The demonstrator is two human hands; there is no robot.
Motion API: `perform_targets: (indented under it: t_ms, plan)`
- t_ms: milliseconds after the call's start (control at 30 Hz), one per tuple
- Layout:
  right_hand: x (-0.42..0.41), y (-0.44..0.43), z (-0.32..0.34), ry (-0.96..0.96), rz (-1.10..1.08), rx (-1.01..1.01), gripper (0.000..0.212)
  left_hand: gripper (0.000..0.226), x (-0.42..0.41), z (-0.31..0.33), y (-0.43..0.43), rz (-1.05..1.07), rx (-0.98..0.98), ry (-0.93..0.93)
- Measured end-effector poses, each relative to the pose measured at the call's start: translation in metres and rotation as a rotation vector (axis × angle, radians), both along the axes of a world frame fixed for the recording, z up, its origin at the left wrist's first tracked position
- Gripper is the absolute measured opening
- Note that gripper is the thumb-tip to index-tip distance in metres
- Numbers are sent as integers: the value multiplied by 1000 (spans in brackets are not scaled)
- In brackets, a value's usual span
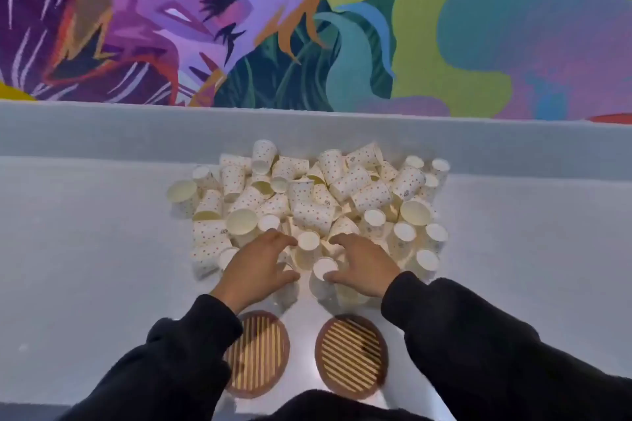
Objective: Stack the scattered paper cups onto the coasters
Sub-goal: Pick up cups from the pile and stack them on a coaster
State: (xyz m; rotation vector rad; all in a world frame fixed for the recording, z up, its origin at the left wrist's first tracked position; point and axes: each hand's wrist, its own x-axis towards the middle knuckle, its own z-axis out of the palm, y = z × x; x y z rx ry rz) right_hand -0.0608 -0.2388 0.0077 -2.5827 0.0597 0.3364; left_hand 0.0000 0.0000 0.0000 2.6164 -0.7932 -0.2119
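Left hand [256, 267] and right hand [364, 267] are held half-spread over centre-frame cups [371, 196], grasp unclear; one apiece should be pinched cleanly.

A table [85, 267] fills the middle and lower frame, and a wall [307, 27] stands behind it across the top. A heap of paper cups [307, 202] lies on the table at the centre of the frame. Below the heap, near the bottom edge, the left coaster [260, 355] and the right coaster [352, 355] lie side by side, apart. The left hand [256, 267] and right hand [366, 265] sit on the heap's lower edge, just above the coasters.
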Motion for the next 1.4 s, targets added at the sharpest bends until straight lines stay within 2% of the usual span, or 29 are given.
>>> perform_targets:
  t_ms: [167, 333, 500, 633, 800, 1000, 1233, 1400]
  plan:
    - [-2, 14, -18, 52, -30, -66, 83, 73, -12, -22, 5, 28, 135, -74]
    - [-1, 26, -29, 64, -30, -103, 69, 58, -22, -33, 7, 12, 157, -85]
    - [-5, 30, -33, 30, 13, -168, 54, 61, -28, -43, 8, 29, 98, -55]
    - [-5, 29, -31, -3, 40, -150, 59, 72, -30, -39, 5, 167, -74, 76]
    - [-7, 21, -9, -86, -23, 62, 69, 60, -24, -19, 4, 270, -289, 161]
    - [-12, 8, 20, -191, -173, 427, 62, 52, -24, 14, -4, 353, -669, 424]
    - [-25, -20, 40, -304, -362, 731, 54, 40, -28, 62, -39, 222, -899, 541]
    - [-59, -53, 50, -335, -492, 755, 51, 36, -31, 80, -83, 125, -970, 578]
